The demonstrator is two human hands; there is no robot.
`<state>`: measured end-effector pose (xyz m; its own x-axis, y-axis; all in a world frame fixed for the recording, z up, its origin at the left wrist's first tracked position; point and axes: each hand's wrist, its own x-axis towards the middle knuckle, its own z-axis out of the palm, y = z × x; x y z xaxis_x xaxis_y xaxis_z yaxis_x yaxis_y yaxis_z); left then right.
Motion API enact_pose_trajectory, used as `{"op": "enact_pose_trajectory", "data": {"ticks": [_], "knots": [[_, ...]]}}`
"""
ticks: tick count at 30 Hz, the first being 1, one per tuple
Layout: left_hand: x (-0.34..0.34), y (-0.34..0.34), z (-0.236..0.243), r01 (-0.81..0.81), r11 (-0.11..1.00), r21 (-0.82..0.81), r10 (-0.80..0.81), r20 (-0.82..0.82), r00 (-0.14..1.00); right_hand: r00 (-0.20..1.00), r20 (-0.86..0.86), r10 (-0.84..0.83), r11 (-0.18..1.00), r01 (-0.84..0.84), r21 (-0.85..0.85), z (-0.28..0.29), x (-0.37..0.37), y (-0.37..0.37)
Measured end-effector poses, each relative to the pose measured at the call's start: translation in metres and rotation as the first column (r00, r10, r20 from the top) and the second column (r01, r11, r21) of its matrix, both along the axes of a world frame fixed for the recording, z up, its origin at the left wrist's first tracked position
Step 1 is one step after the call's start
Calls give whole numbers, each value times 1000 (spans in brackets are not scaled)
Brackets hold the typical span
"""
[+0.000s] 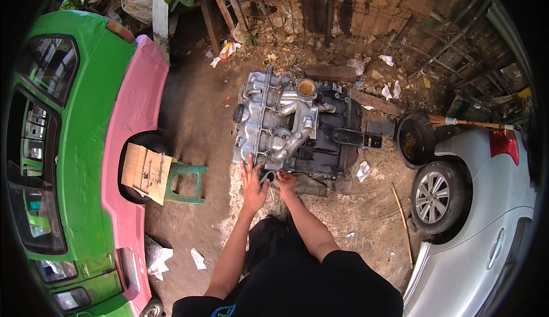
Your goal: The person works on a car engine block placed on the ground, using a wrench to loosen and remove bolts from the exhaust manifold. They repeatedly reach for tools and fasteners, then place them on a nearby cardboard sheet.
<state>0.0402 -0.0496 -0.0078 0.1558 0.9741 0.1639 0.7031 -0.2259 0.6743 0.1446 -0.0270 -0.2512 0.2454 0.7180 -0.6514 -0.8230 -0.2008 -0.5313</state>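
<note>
A car engine (297, 127) lies on the ground in front of me, with a silver metal cover and branching pipes on its left and a dark block on its right. My left hand (253, 184) rests against its near left corner, fingers spread over the silver edge. Close beside it, my right hand (285, 182) is closed at the engine's near face, its fingertips bent inward. Between the two hands shows a round grey pipe mouth (270, 177). Whatever my right fingers grip is too small to make out. A dark cloth-like piece (311, 186) lies under the near edge.
A green and pink vehicle (86, 128) stands on the left, near a green plastic stool (189, 184) and a cardboard sheet (146, 173) bearing thin metal rods. A silver car (486, 197) is on the right, beside a black basin (416, 140) and a broom (469, 122).
</note>
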Motion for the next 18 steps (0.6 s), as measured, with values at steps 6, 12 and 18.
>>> {"op": "enact_pose_trajectory", "data": {"ticks": [6, 12, 18], "knots": [[0, 0, 0, -9, 999, -43, 10, 26, 1000, 296, 853, 430, 890, -296, -346, 27, 65, -36], [3, 0, -1, -27, 999, -25, 28, 42, 999, -111, 960, 256, 926, -256, -277, 87, 84, -57], [3, 0, 1, -25, 999, -28, 26, 29, 999, -171, 906, 387, 845, -327, -423, 112, 94, -58]]}}
